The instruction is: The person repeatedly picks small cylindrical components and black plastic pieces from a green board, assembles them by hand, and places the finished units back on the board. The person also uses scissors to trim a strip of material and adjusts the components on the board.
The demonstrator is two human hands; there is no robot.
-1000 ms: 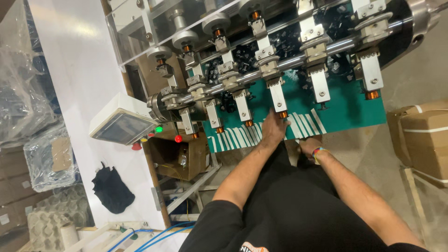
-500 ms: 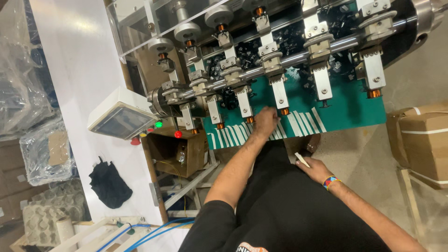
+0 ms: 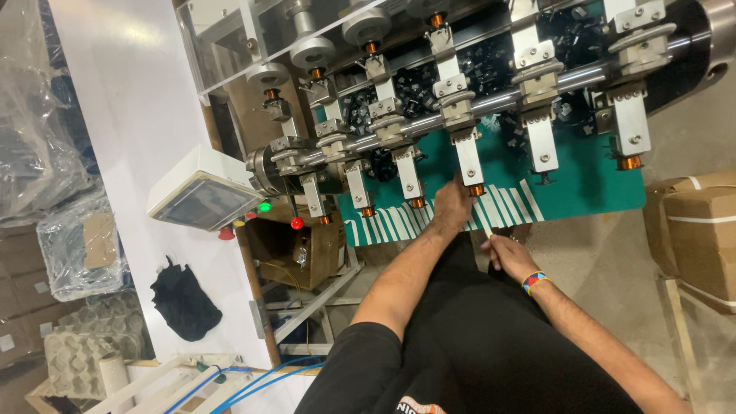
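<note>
On the green bench (image 3: 590, 192) under the row of winding heads, the left hand (image 3: 452, 205) lies fingers-down among white strips (image 3: 399, 222), its grip hidden. Just below the edge, the right hand (image 3: 510, 257) pinches one pale strip (image 3: 486, 230), fingers closed around it

At your three o'clock, cardboard boxes (image 3: 701, 230) sit on a bare concrete floor (image 3: 606, 253). At nine o'clock you have a white panel (image 3: 130, 115), with plastic-wrapped bundles (image 3: 38, 138) beyond it. A black bag (image 3: 182, 299) hangs at seven o'clock, with egg trays (image 3: 73, 356) below.
</note>
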